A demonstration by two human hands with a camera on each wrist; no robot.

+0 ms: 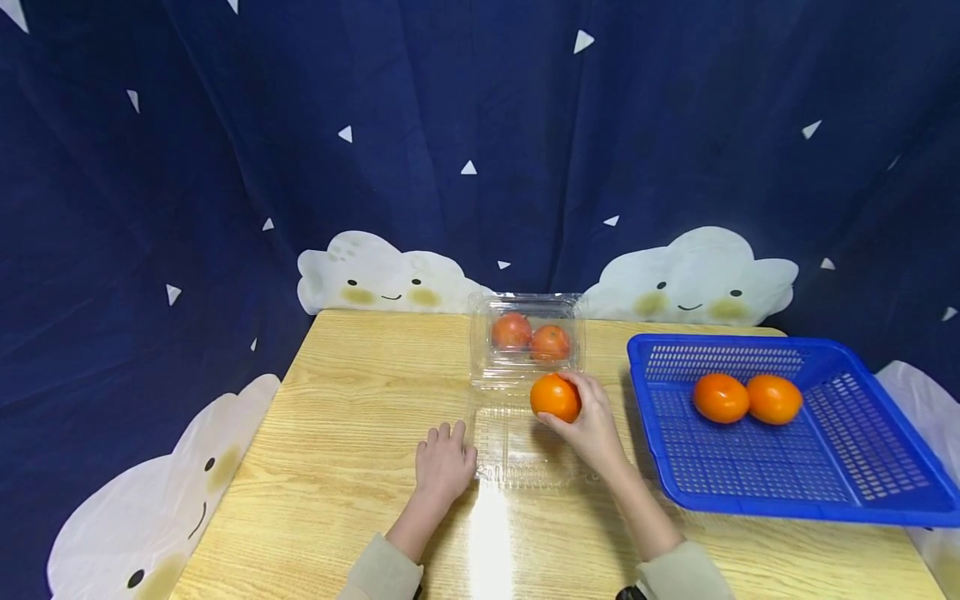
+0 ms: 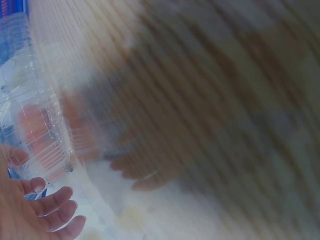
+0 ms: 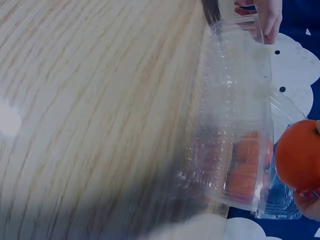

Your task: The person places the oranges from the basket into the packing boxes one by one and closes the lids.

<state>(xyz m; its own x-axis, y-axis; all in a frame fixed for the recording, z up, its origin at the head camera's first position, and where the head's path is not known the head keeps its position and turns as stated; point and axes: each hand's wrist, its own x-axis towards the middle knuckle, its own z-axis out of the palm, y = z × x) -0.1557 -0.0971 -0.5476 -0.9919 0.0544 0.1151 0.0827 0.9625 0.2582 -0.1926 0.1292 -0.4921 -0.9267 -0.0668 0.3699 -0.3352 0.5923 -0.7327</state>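
Observation:
My right hand (image 1: pixel 592 425) grips a glossy orange persimmon (image 1: pixel 555 397) between thumb and fingers, above a clear plastic clamshell box (image 1: pixel 491 467). In the right wrist view the persimmon (image 3: pixel 300 156) is at the right edge, partly cut off. Two reddish round fruits (image 1: pixel 551 342) sit behind clear plastic at the back of the box. My left hand (image 1: pixel 442 462) lies by the front left edge of the box with fingers extended. Its thumb is near the rim; whether it touches, I cannot tell. The left wrist view shows the left hand's fingers (image 2: pixel 57 202) loosely spread, holding nothing.
A blue plastic basket (image 1: pixel 750 475) stands on the right of the wooden table (image 1: pixel 360 367), with two orange persimmons (image 1: pixel 721 398) in it. Behind the table hangs a dark blue curtain (image 1: pixel 450 100) with white clouds and triangles.

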